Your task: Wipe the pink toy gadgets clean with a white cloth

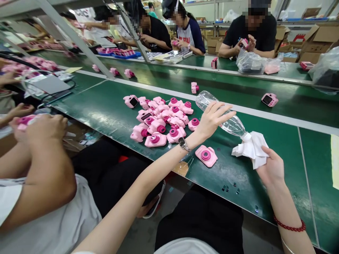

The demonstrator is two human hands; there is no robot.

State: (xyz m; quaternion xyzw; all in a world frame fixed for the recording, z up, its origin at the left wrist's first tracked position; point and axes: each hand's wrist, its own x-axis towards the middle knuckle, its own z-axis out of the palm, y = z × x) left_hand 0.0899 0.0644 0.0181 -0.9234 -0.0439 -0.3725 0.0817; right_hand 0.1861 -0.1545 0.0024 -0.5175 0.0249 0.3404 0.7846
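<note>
My left hand grips a clear plastic bottle, its fingers stretched along the side. The bottle is tilted, with its neck down to the right against a crumpled white cloth or tissue. That cloth is held in my right hand, and it hides the bottle's mouth. Just below my left wrist a pink toy camera lies on the green work surface, lens side up. To the left of my left hand is a heap of similar pink cameras.
Small dark chips lie near the front edge. Single pink cameras sit on the strip beyond the white divider. A co-worker sits close at my left, handling something pink. Others work across, beside plastic bags. A slanted metal post rises at left.
</note>
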